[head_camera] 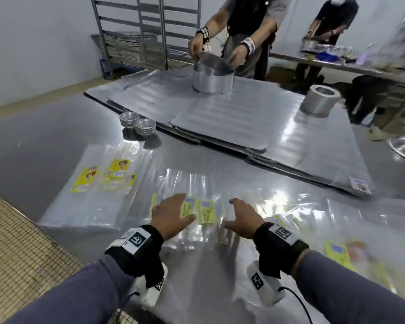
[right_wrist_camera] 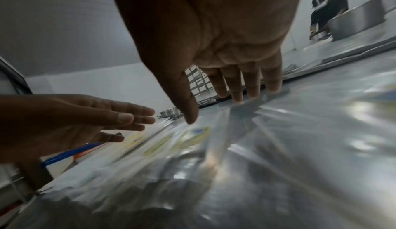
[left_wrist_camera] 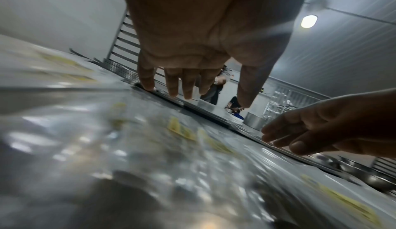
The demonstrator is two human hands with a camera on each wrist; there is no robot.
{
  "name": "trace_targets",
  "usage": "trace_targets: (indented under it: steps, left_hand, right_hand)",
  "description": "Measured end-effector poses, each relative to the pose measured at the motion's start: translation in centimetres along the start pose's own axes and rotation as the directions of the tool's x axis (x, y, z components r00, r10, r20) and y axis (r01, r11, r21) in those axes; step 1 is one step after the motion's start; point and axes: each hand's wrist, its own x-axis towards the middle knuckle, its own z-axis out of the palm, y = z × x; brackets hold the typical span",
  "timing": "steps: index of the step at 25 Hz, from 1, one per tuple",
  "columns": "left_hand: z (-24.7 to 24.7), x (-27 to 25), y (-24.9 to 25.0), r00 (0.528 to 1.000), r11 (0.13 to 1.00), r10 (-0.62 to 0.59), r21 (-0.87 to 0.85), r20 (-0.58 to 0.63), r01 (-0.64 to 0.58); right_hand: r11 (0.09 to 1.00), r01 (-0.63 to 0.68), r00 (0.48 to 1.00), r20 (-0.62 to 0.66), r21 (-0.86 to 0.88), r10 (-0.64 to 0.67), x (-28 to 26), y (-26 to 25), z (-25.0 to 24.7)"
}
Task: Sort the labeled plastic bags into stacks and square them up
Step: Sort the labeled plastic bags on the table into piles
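Both hands, left hand (head_camera: 171, 212) and right hand (head_camera: 240, 217), hover released over thin clear yellow-labelled plastic bags (head_camera: 204, 210) near the steel desk's (head_camera: 45, 127) front edge; light, limp, slippery, best pressed flat and squared by edges.

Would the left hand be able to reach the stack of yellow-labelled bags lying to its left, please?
Probably yes: the left hand is open and holds nothing, and only bare table and flat plastic lie between it and that stack.

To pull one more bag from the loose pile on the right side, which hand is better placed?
Right hand: open, nearest the loose bags. Left hand is on the far side of the middle stack.
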Motion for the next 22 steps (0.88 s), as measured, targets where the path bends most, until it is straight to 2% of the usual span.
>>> trace_targets:
  steps: [4, 6, 9, 11, 14, 17, 22]
  left_hand:
    - [4.0, -0.1, 6.0, 0.995, 0.995, 0.089, 0.05, 0.033, -0.091]
    - [5.8, 0.2, 8.6, 0.99, 0.994, 0.102, 0.018, 0.103, -0.104]
    - [7.8, 1.1, 11.5, 0.974, 0.981, 0.015, -0.193, 0.225, 0.03]
    - [8.7, 1.3, 12.4, 0.957, 0.909, -0.072, -0.376, 0.279, 0.178]
    - [9.9, 1.3, 13.4, 0.913, 0.809, -0.183, -0.472, 0.365, 0.351]
    - [10.5, 1.1, 14.4, 0.884, 0.705, -0.186, -0.568, 0.428, 0.424]
    - [11.4, 0.2, 15.7, 0.897, 0.644, -0.197, -0.638, 0.395, 0.422]
  right_hand:
    - [0.994, -0.097, 0.995, -0.01, -0.055, 0.097, -3.0, 6.3, -1.9]
    - [0.988, -0.143, 0.99, -0.022, -0.051, 0.142, -4.2, 9.1, -2.9]
    - [0.979, -0.202, 0.978, -0.045, -0.014, 0.201, -5.4, 12.5, -4.0]
    - [0.971, -0.237, 0.97, -0.057, 0.022, 0.238, -5.3, 13.9, -4.2]
    - [0.955, -0.282, 0.956, -0.056, 0.089, 0.287, -4.7, 15.1, -3.8]
    - [0.939, -0.3, 0.946, -0.076, 0.168, 0.316, -3.9, 15.7, -3.0]
    - [0.899, -0.29, 0.95, -0.012, 0.328, 0.311, -3.5, 15.4, -3.1]
